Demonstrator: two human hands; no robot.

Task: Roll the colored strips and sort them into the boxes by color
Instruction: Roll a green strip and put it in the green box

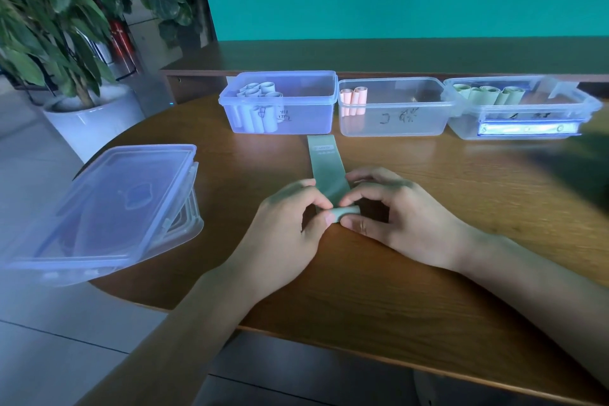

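Green strip (328, 171) lies flat on the wooden table (428, 273), running from just in front of the boxes toward the person; near end is wound into a small roll (344, 213) btwn both hands; small print at the strip's far end is too blurred to read. Roll's underside and the fingertips behind it are hidden, so can't tell how many turns it has.

Left hand (290, 227) has fingers curled, thumb and forefinger pinching the roll's left end; right hand (402, 221) likewise curled, thumb under and forefinger over the roll's right end; other right fingers rest on the strip's right edge.

Back row, l to r: blue-tinted box (280, 102) w/ pale blue rolls (260, 99) packed at its left side; clear box (395, 105) w/ a few pink rolls (353, 97) in its left corner; third box (520, 109) w/ green rolls (487, 94), smeared by motion blur and glare at the right, its far edge hard to make out. Handwritten marks on the box fronts are illegible.

Lidded container (108, 208) sits tilted at the table's left edge, partly overhanging; contents unclear through the plastic. Potted plant (66, 26) in a white pot stands on the floor behind it, cut off at top and left.
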